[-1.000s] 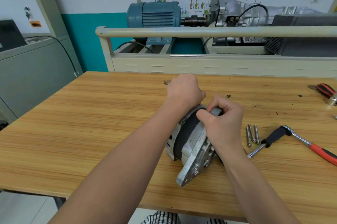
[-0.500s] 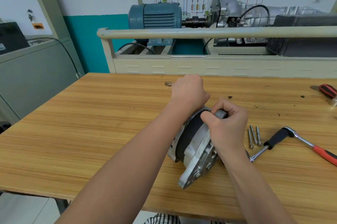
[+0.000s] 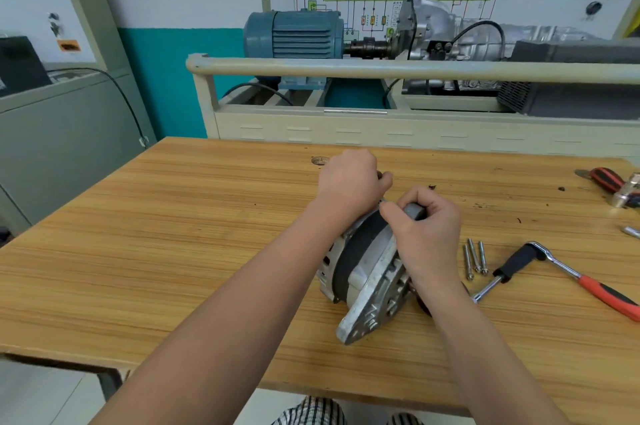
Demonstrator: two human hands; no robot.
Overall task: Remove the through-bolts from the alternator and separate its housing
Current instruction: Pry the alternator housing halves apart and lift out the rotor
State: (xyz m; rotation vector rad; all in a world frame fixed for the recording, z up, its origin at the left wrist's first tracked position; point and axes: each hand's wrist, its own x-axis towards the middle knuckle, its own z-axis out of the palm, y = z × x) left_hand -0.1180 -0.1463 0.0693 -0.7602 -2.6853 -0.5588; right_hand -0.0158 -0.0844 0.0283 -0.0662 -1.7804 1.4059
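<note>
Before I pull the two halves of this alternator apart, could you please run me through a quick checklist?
1. Bolts out: three bolts lie on the table; whether any remain inside: cannot tell.
2. Left hand grips the far half of the alternator: ok.
3. Right hand grips the near half at its top: ok.
4. Alternator resting on the table: ok.
5. Ratchet lies apart from the alternator: ok.
6. Seam already opening: cannot tell.

both hands [image 3: 349, 182] on alternator [image 3: 367, 272]
</note>
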